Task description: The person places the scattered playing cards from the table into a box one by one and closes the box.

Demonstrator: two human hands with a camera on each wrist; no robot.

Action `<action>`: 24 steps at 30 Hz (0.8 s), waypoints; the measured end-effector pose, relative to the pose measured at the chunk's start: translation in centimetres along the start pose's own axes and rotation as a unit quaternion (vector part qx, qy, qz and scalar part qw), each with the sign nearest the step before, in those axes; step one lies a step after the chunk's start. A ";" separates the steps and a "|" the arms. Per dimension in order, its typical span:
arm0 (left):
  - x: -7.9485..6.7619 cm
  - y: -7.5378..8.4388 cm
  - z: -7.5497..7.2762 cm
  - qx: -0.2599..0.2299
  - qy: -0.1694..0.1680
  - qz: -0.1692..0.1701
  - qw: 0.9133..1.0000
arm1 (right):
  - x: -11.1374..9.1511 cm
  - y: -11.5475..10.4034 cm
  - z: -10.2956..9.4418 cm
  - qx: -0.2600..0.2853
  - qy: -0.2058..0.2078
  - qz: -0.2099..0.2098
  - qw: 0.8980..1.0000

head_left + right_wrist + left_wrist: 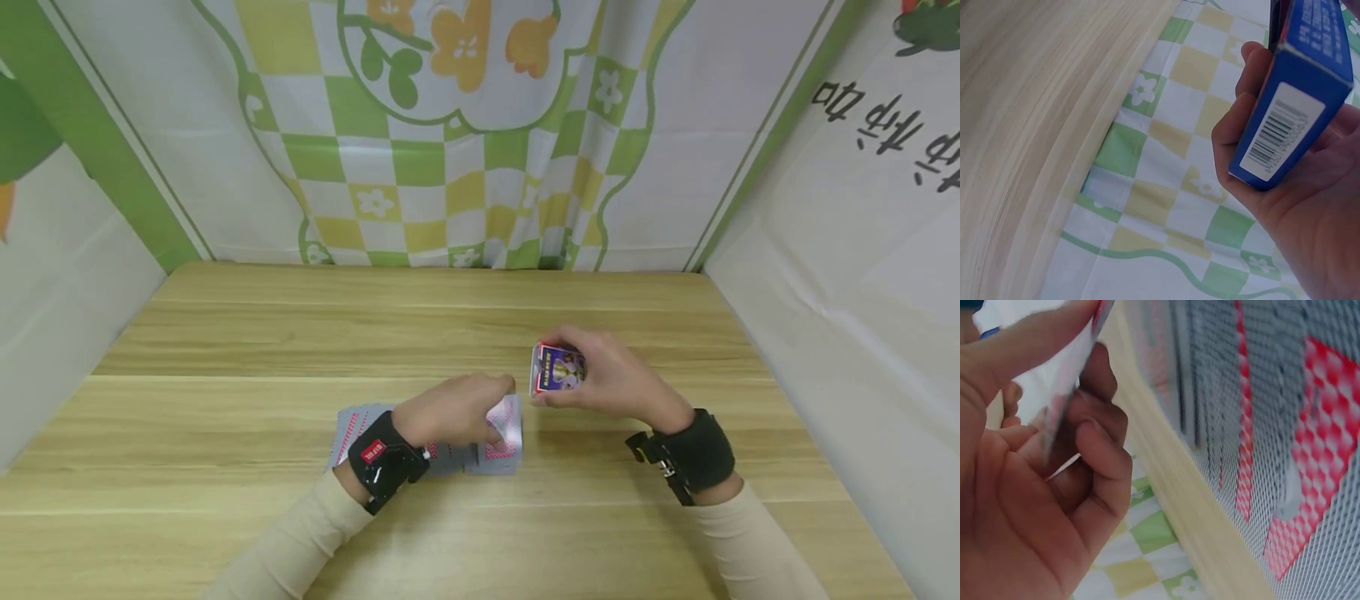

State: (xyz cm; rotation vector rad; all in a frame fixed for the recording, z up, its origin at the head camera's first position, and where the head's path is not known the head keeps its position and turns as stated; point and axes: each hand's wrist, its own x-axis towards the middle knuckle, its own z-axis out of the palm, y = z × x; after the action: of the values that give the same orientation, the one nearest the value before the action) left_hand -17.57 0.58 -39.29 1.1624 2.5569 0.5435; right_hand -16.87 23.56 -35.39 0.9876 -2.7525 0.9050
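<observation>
In the head view my left hand reaches over a row of overlapping playing cards, which lie with red-patterned backs up. Its thumb and fingers pinch a playing card at the row's right end; the left wrist view shows this card edge-on, raised between thumb and curled fingers. To the right, my right hand grips a card box with a purple and gold picture on its face. Seen from the right wrist, the box is blue with a barcode on its end, and fingers wrap its side.
Beneath everything is a wooden table. A checkered green, yellow and white curtain hangs behind its far edge, with white cloth walls on both sides. Black straps circle both wrists.
</observation>
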 end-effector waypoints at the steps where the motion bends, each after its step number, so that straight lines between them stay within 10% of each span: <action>1: 0.0 -0.1 -0.1 -0.013 -0.001 0.006 1.000 | 0.0 0.0 0.0 0.000 0.000 0.002 1.000; 14: -1.6 -1.5 -4.5 -0.164 0.110 -0.016 0.980 | 0.0 0.1 0.0 -0.005 -0.002 -0.001 1.000; 24: -1.8 -0.4 -5.4 -0.317 0.173 -0.032 0.932 | 0.2 0.1 0.4 -0.003 -0.002 -0.020 1.000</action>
State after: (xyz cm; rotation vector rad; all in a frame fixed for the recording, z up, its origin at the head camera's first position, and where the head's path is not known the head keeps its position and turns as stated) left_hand -18.91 -2.23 -34.50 0.7911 2.3556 1.5302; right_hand -17.02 23.27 -35.73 1.0420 -2.7266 0.8883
